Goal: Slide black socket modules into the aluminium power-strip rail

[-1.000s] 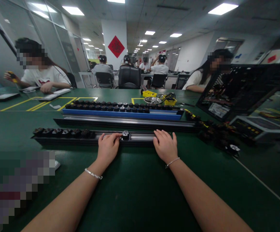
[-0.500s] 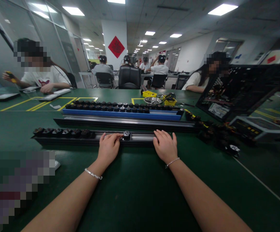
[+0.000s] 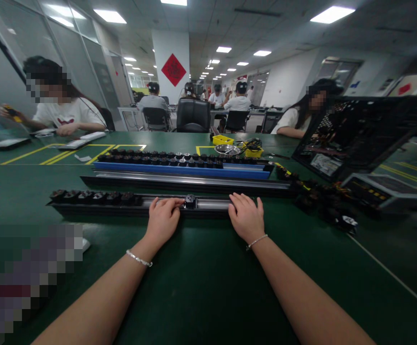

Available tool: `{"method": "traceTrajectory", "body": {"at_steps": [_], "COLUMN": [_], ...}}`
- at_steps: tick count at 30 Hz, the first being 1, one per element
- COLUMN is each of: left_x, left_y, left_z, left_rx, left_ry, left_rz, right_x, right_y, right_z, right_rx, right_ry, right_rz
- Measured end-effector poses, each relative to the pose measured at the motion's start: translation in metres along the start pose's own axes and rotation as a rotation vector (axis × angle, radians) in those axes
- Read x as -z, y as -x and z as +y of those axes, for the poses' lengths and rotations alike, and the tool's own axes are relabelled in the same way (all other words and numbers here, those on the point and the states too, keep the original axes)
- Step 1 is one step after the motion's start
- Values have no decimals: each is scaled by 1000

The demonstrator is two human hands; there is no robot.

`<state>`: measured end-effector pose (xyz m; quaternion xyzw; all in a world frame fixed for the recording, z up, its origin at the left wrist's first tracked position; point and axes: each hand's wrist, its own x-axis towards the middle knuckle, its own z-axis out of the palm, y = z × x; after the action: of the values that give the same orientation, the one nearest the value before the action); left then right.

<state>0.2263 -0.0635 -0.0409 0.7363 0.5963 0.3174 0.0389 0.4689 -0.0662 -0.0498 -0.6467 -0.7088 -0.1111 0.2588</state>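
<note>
A long black channel with a shiny metal strip (image 3: 213, 204) along its middle lies across the table in front of me. My left hand (image 3: 164, 218) is over the channel, fingers stretched out. Its forefinger touches the left side of a small black block (image 3: 190, 201) seated on the strip. Over the channel's right end lies my right hand (image 3: 247, 218), fingers spread and thumb apart, covering that end. Several similar black blocks (image 3: 98, 197) stand in a row at the channel's left end. The undersides of both hands are hidden.
Behind are another black channel (image 3: 151, 178) and a blue channel (image 3: 179, 167) holding two rows of blocks. Loose dark parts (image 3: 319, 201), a metal power-supply box (image 3: 391, 191) and an open computer case (image 3: 363, 134) occupy the right. A yellow tray (image 3: 223, 140) and metal dish (image 3: 227, 149) stand farther back.
The small block has slid slightly right along the strip, with my left forefinger following. My right hand has stayed in place. The person at the left has shifted a little.
</note>
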Motion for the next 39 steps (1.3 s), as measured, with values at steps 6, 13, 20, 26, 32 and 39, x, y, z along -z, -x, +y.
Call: {"method": "traceTrajectory", "body": {"at_steps": [6, 13, 20, 26, 32, 39], "left_x": [-1, -2, -2, -3, -3, -3], "left_y": [0, -1, -1, 0, 1, 0], "left_z": [-2, -4, -3, -2, -1, 0], "left_rx": [0, 6, 1, -17, -19, -7], "left_ry": [-7, 19, 28, 19, 21, 26], "left_rz": [-25, -45, -48, -27, -23, -33], "right_x": [1, 6, 9, 12, 10, 8], "right_y": [1, 3, 8, 5, 4, 4], "right_z": [-2, -12, -25, -42, -55, -53], "right_rx": [0, 126, 309, 225, 227, 295], "right_ry": [-4, -61, -160, -53, 34, 47], "right_rz": [0, -46, -146, -240, -275, -258]}}
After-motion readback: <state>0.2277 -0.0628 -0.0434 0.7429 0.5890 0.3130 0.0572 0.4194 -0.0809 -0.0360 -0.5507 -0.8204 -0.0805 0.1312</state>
